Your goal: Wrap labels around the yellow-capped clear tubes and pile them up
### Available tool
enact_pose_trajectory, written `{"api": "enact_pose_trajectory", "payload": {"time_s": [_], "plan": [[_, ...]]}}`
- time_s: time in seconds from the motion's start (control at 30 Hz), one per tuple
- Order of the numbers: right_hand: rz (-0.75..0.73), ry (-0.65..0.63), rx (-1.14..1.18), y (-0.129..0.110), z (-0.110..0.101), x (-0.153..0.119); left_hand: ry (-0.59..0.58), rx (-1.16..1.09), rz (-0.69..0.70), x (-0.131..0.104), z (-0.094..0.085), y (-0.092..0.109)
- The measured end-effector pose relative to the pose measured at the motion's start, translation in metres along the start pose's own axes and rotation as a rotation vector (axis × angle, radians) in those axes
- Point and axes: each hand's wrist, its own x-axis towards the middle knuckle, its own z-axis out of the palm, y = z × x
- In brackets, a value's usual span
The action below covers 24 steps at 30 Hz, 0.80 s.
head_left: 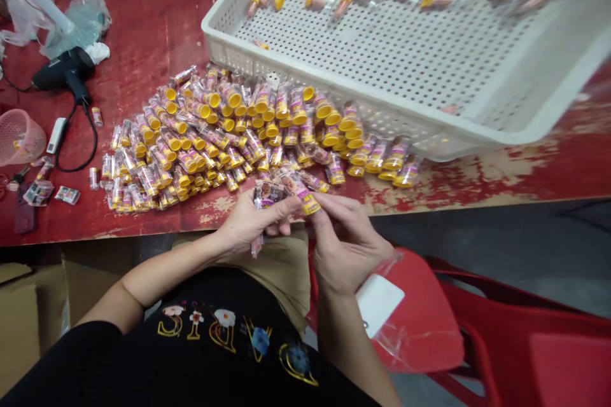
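My left hand is closed around a bundle of printed plastic wrappers, its thumb against a small clear tube with a yellow cap. At the tube's capped end, the thumb and fingers of my right hand pinch it from the right. Both hands are at the table's front edge, just in front of a large pile of similar yellow-capped tubes with printed wrappers.
A white perforated crate holding loose yellow-capped tubes stands behind the pile. On the red table, a black heat gun and pink basket are at the left. A red chair is at lower right.
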Motion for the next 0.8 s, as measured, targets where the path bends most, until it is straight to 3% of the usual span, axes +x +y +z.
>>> {"api": "enact_pose_trajectory", "payload": {"time_s": [0.1,0.2,0.27,0.4,0.53,0.6,0.67,0.8], "plan": [[0.08,0.118,0.029,0.028,0.001,0.026,-0.009,-0.152,-0.043,0.008,0.003,0.003],[-0.059,0.297,-0.144,0.064,-0.004,0.072,0.024,-0.288,-0.113,0.013,0.003,0.004],[-0.13,0.331,-0.347,0.086,-0.011,0.101,0.07,-0.335,-0.156,0.012,-0.001,0.003],[-0.139,0.108,-0.725,0.105,-0.03,0.128,0.142,-0.365,-0.131,0.007,-0.01,0.007],[-0.18,-0.159,-0.852,0.095,-0.046,0.157,0.249,-0.332,-0.147,0.003,-0.017,0.023],[-0.143,-0.283,-0.906,0.089,-0.042,0.198,0.3,-0.289,-0.157,0.005,-0.02,0.03],[-0.072,-0.37,-0.992,0.089,-0.029,0.256,0.348,-0.238,-0.149,0.01,-0.022,0.033],[-0.001,-0.392,-1.135,0.118,0.008,0.377,0.429,-0.176,-0.158,0.026,-0.025,0.034]]}}
